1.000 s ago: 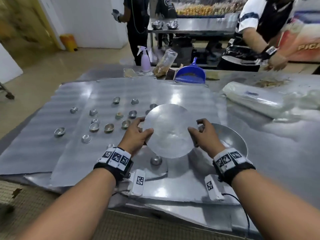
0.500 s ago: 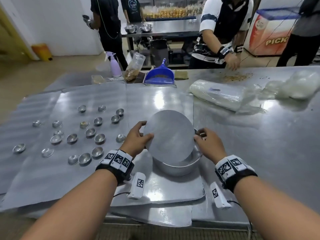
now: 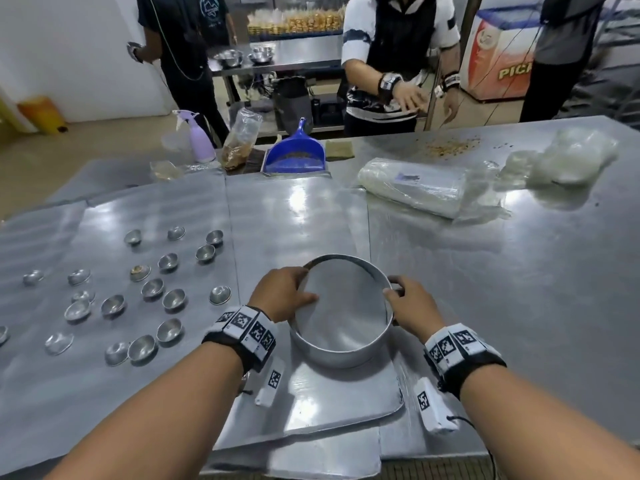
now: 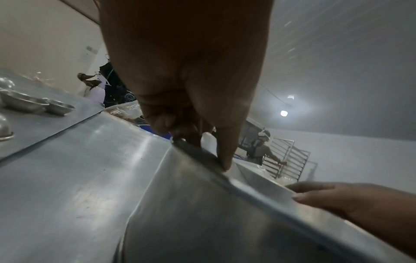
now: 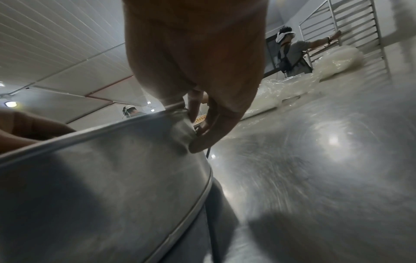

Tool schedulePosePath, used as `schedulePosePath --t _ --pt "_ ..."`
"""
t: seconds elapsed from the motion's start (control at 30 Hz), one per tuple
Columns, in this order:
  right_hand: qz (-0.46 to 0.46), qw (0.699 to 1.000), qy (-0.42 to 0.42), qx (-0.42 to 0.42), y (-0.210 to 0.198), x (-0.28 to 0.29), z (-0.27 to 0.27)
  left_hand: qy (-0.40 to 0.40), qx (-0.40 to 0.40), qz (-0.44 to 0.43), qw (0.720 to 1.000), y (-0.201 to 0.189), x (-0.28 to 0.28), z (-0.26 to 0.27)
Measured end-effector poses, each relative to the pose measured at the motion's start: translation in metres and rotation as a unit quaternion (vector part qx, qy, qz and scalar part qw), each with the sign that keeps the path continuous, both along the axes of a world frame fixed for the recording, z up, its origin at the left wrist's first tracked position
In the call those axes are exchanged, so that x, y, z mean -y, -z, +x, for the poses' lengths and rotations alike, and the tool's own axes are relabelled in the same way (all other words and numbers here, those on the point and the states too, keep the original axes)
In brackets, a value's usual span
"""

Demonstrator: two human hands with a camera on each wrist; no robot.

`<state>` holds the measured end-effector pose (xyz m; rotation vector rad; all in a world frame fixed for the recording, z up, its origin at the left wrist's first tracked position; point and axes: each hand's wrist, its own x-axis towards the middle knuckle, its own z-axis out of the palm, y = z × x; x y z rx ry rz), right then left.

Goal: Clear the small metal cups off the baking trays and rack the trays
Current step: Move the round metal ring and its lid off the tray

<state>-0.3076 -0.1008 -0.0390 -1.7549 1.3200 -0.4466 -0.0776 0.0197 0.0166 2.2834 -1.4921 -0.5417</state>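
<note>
A round metal pot [image 3: 341, 353] stands on a flat baking tray [image 3: 329, 407] in front of me. A round metal disc [image 3: 346, 306] lies tilted inside the pot's mouth. My left hand [image 3: 284, 294] grips the disc's left edge at the rim, thumb on the disc, and a fingertip [image 4: 225, 163] presses that edge. My right hand [image 3: 410, 306] clasps the pot's right rim beside a small wire handle [image 5: 174, 106]. Several small metal cups [image 3: 152, 289] stand scattered on the tray [image 3: 86, 403] to the left.
A blue dustpan [image 3: 294, 154], a lilac spray bottle [image 3: 199, 140] and a bag [image 3: 240, 138] stand at the table's far edge. Rolled plastic bags [image 3: 415, 185] lie far right. Across the table a person [image 3: 398, 64] works. A tray rack [image 5: 351, 30] stands behind.
Both hands have lowered the disc from upright above the table down into the pot's mouth. The view has swung left to right, so the cups now sit further left.
</note>
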Motion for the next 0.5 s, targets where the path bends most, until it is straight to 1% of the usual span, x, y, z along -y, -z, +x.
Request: schedulePosePath --t 0.07,0.13,0.23,0.33,0.4,0.5 --pt "0.017 1.0 0.005 0.017 0.002 -0.001 -0.001 -0.002 0.055 0.013 0.998 0.004 0.001 0.003" --pt "0.022 0.999 0.008 0.029 0.004 -0.003 -0.003 -0.021 0.063 0.013 0.998 0.013 -0.002 0.006" --pt "0.029 0.999 0.012 0.044 0.005 -0.004 -0.004 -0.047 0.025 -0.035 0.998 0.027 -0.008 0.007" --pt "0.036 0.997 0.019 0.061 0.001 -0.007 -0.004 -0.087 -0.025 -0.09 0.992 0.036 -0.015 0.006" --pt "0.042 0.996 0.025 0.077 0.002 -0.008 -0.004 -0.113 -0.061 -0.089 0.988 0.038 -0.021 0.005" --pt "0.047 0.992 0.035 0.112 0.006 -0.01 -0.008 -0.138 -0.151 -0.078 0.976 0.043 -0.033 0.003"
